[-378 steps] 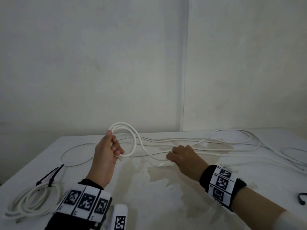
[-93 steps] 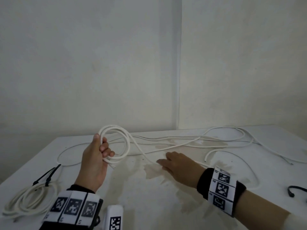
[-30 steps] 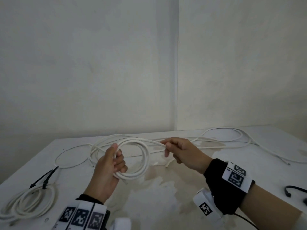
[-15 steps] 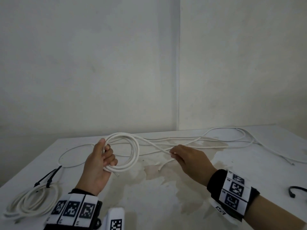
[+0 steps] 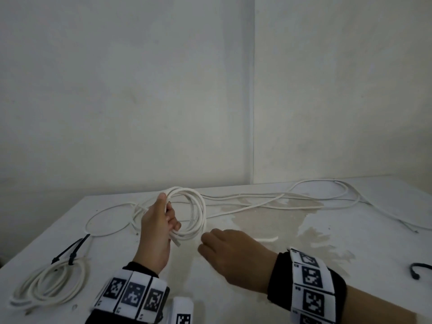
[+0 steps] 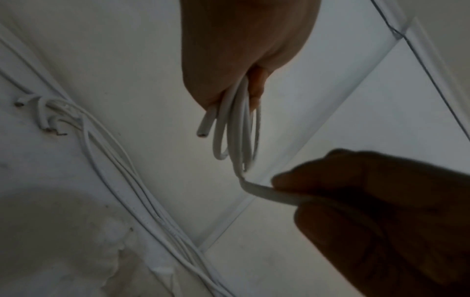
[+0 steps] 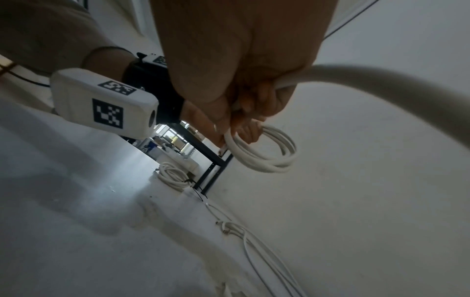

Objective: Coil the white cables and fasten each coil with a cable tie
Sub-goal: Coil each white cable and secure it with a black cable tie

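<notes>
My left hand (image 5: 169, 222) holds a coil of white cable (image 5: 198, 215) upright above the table, fingers curled round several loops (image 6: 236, 136). A cut end (image 6: 205, 126) sticks out below the fist. My right hand (image 5: 208, 242) is just right of the coil's lower edge and pinches the cable's running part (image 6: 269, 193), (image 7: 356, 80). A short tail (image 5: 268, 239) lies on the table to the right of that hand. More loose white cables (image 5: 292, 199) run along the back of the table.
A finished coil (image 5: 51, 284) with a black cable tie (image 5: 70, 251) lies at the front left. Another black tie (image 5: 418, 270) lies at the right edge. The white table (image 5: 233, 300) has a stained patch in the middle. Walls stand close behind.
My right hand has moved left and nearer, bringing the cable to the coil's lower right. The loose length on the table is shorter. The left hand still holds the coil.
</notes>
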A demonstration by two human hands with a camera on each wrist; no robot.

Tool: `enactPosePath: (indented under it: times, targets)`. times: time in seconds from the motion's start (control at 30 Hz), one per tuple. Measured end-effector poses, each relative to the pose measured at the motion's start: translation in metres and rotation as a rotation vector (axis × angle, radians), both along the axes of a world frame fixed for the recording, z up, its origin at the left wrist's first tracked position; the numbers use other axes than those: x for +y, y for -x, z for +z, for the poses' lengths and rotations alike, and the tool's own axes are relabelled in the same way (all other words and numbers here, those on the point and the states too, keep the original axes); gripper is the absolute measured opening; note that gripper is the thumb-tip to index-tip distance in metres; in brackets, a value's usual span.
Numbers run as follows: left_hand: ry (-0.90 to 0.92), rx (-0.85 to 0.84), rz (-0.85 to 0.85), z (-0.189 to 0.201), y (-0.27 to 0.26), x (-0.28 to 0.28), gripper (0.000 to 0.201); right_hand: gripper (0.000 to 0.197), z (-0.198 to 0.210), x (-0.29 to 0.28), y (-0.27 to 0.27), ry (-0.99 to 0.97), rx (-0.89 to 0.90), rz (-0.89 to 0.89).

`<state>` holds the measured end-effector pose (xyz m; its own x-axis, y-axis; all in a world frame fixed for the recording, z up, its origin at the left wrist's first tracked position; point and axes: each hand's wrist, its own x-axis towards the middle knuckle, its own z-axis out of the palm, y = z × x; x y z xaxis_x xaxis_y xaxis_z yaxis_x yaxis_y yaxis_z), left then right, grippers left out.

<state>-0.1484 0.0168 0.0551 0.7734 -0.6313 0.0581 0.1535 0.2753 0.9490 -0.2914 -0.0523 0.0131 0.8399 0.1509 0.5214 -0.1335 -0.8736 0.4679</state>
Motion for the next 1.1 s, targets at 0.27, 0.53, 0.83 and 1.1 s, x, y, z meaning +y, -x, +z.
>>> enactPosePath:
  times: [0.27, 0.53, 0.83, 1.1]
  targets:
    - [-0.273, -0.259, -0.180, -0.005, 0.025, -0.002, 0.037, 0.025, 0.015, 0.003, -0.011, -0.041, -0.074, 0.333]
    - [-0.335, -0.273, -0.525, -0.010, 0.040, 0.014, 0.040, 0.026, 0.046, -0.025, -0.003, -0.795, -0.121, 0.139]
    - [-0.265, -0.031, -0.540, -0.007, 0.032, 0.014, 0.044, 0.016, 0.039, -0.056, 0.007, -1.170, -0.147, 0.089]
    - [-0.100, -0.007, -0.418, 0.000, 0.037, 0.012, 0.041, 0.021, 0.031, -0.045, 0.008, -1.367, -0.320, 0.068]
